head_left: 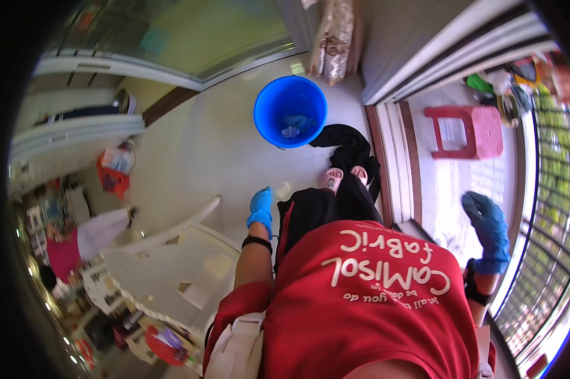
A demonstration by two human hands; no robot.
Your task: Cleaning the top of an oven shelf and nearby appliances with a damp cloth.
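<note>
My left hand (pixel 261 208), in a blue rubber glove, hangs beside my left leg over the tiled floor. It is seen edge-on, so its fingers are partly hidden. Out to the right, my right hand (pixel 487 230) wears a matching glove, with its fingers loosely bent and nothing visible in them. A blue plastic bucket (pixel 266 113) stands on the floor ahead of my feet, with crumpled pale blue and whitish cloths (pixel 298 125) at its bottom. Black fabric (pixel 349 137) lies between the bucket and my pink slippers (pixel 333 179).
A sliding-door track (pixel 401 161) runs along my right. Beyond it are a pink plastic stool (pixel 488 132) and a barred window (pixel 562 189). To my left stands a pale table (pixel 171 265); another person (pixel 83 239) is farther off. A curtain (pixel 334 42) hangs ahead.
</note>
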